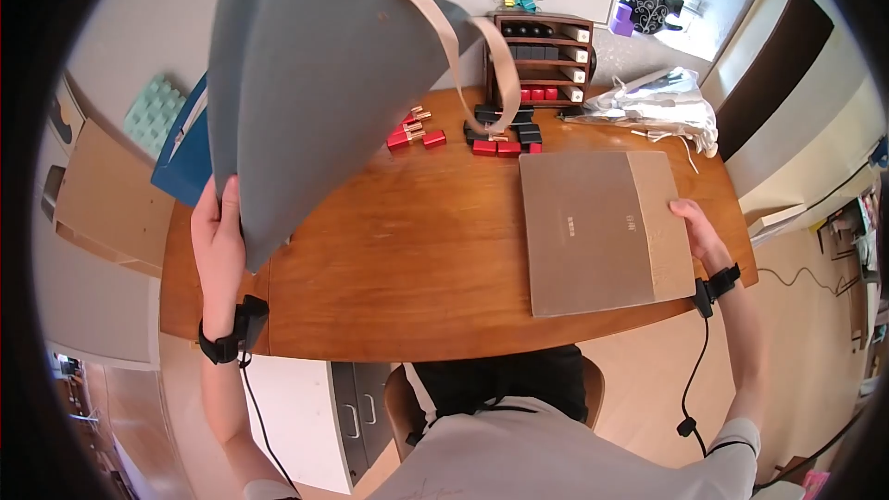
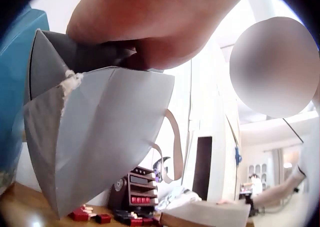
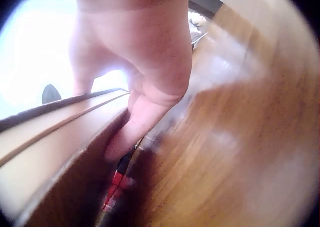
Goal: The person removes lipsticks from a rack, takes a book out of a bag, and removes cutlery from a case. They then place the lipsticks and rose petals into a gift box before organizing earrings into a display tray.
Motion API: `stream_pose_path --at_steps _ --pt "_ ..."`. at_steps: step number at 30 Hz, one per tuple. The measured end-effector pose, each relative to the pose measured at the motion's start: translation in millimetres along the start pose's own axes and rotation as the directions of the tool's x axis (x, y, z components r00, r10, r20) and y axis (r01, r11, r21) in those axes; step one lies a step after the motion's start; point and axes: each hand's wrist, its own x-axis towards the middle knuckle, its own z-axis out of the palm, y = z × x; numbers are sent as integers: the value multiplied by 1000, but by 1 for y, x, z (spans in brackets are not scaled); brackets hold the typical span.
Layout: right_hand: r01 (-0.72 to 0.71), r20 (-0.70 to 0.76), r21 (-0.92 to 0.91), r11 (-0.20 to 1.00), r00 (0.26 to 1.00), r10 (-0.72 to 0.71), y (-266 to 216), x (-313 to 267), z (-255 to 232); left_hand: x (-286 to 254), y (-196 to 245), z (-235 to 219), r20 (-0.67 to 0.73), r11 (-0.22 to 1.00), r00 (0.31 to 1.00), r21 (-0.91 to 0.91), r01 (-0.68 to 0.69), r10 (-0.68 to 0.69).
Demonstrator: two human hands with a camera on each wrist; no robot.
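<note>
My left hand (image 1: 219, 227) pinches a grey paper bag (image 1: 306, 83) by its lower left edge, thumb on the near side. The bag is raised and tilted over the left of the table, its beige ribbon handles (image 1: 444, 32) hanging at the far end. In the left wrist view its folded bottom (image 2: 45, 107) shows a scuffed white corner. On the right, my other hand (image 1: 701, 231) grips a thick brown hardcover book (image 1: 593, 231) by its right edge. The right wrist view shows fingers under the book, close over the wood, and its pale page edges (image 3: 55, 132).
Red lipsticks (image 1: 405, 136) and black and red cases (image 1: 505, 134) lie at the back of the wooden table (image 1: 398, 250). Behind them stands a brown rack (image 1: 542, 56). A silver plastic-wrapped bundle (image 1: 648, 111) lies back right; a blue bag (image 1: 185, 153) stands at left.
</note>
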Motion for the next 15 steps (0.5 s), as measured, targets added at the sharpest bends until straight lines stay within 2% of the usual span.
stream_pose_path --at_steps 3,6,8,9,12,15 --pt "-23 -25 0 1000 999 23 1 2 17 16 -22 -1 0 992 1000 -125 6 -6" --pt "-32 -27 -49 998 999 31 -2 9 31 26 -22 14 -31 969 999 -245 13 -21" --pt "-110 -135 -266 958 988 76 -10 10 44 35 -20 27 -27 941 999 -338 28 -39" --pt "-156 -195 -366 917 977 88 -15 9 50 40 -20 32 -37 928 998 -370 38 -56" --pt "-168 -86 -717 676 984 154 -55 9 80 49 -6 49 -56 899 992 -431 76 -111" --pt "-212 -53 -828 520 952 303 -79 21 96 59 -10 58 -71 872 993 -488 48 -95"
